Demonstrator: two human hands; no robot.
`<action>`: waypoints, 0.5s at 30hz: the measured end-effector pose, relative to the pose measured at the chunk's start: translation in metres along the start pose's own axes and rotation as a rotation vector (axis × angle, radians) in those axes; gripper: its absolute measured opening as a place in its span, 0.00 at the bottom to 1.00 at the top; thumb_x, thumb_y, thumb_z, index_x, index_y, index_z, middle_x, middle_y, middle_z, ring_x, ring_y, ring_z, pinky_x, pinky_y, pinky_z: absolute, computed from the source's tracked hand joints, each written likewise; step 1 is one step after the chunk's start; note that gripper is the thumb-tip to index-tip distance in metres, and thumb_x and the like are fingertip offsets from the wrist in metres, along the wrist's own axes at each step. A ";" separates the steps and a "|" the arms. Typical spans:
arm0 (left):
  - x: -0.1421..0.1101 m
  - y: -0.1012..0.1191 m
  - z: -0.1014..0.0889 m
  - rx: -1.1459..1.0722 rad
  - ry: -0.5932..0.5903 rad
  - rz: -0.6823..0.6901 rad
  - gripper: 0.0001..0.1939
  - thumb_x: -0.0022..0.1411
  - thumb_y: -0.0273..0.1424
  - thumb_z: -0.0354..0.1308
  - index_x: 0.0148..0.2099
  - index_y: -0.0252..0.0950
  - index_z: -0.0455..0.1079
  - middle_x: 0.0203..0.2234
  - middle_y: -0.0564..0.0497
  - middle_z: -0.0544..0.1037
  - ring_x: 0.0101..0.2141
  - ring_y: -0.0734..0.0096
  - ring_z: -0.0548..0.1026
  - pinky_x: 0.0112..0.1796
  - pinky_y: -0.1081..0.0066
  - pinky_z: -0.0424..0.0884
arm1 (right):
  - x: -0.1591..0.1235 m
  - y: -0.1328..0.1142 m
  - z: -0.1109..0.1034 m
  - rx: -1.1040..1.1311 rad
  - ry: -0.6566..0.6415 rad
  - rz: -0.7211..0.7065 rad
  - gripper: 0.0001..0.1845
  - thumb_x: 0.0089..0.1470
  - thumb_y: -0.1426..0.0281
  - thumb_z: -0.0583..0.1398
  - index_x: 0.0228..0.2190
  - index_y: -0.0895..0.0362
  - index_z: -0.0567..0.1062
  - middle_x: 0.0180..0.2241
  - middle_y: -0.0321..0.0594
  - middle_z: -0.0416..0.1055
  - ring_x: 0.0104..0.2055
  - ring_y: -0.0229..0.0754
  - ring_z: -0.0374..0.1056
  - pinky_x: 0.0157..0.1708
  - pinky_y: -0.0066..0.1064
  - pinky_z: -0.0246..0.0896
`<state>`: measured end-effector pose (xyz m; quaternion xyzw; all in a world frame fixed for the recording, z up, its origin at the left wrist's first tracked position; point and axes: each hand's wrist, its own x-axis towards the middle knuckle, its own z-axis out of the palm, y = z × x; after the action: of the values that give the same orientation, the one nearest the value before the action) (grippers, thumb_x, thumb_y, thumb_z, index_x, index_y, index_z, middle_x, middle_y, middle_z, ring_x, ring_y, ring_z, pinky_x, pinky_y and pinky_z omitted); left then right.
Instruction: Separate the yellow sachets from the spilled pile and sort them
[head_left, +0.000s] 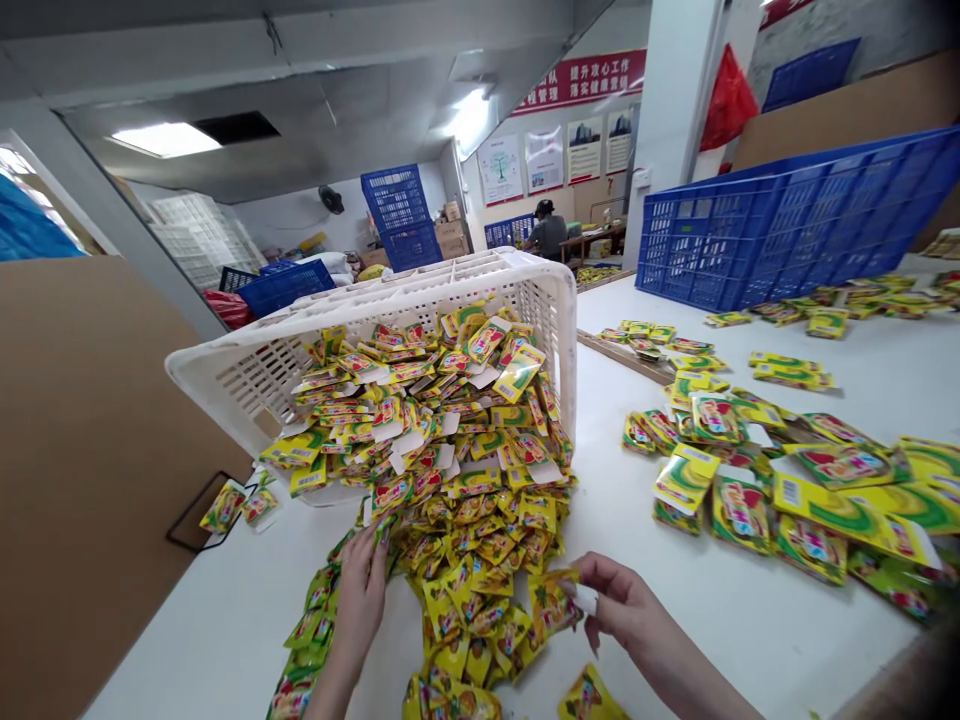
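Note:
A heap of small yellow sachets (480,590) spills over the white table in front of a tipped white basket (570,350). The basket is full of flat yellow-and-green boxes (420,410), some with open white flaps. My right hand (622,610), a white wrap on one finger, pinches a yellow sachet (550,603) at the heap's right side. At the left, my left hand (363,580) has its fingertips closed at a green sachet (387,527); its grip is partly hidden. Beneath and beside that hand runs a row of green sachets (300,640). One loose yellow sachet (590,694) lies at the bottom.
Stacks of flat boxes (739,510) lie to the right, with a large blue crate (750,235) behind. A brown cardboard panel (97,450) borders the left. Two packets lie by a black wire frame (191,540). A person (550,232) sits in the background.

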<state>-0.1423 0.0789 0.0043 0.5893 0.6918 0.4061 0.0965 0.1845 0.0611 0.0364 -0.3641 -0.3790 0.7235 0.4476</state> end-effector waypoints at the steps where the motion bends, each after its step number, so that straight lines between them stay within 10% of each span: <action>1: -0.006 0.015 0.005 -0.034 0.020 -0.028 0.22 0.60 0.43 0.41 0.44 0.35 0.67 0.45 0.43 0.72 0.51 0.54 0.64 0.53 0.53 0.57 | 0.001 0.000 0.006 0.047 0.037 -0.002 0.14 0.39 0.65 0.66 0.21 0.58 0.68 0.19 0.31 0.64 0.20 0.31 0.58 0.17 0.22 0.53; 7: -0.058 0.111 0.053 -0.783 -0.180 -0.369 0.27 0.53 0.46 0.55 0.51 0.37 0.62 0.46 0.44 0.72 0.43 0.56 0.72 0.40 0.62 0.71 | 0.015 0.013 0.050 0.248 0.165 -0.187 0.13 0.37 0.65 0.67 0.20 0.58 0.69 0.39 0.40 0.70 0.42 0.44 0.65 0.42 0.33 0.60; 15: -0.069 0.121 0.081 -0.933 -0.238 -0.495 0.28 0.46 0.51 0.57 0.44 0.36 0.66 0.39 0.44 0.76 0.36 0.56 0.75 0.36 0.60 0.73 | 0.014 0.019 0.035 -0.146 0.282 -0.424 0.11 0.46 0.64 0.62 0.22 0.57 0.66 0.27 0.35 0.63 0.31 0.38 0.61 0.32 0.27 0.59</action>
<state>0.0160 0.0510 0.0091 0.3451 0.5405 0.5656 0.5186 0.1419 0.0603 0.0328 -0.4054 -0.4318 0.5264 0.6100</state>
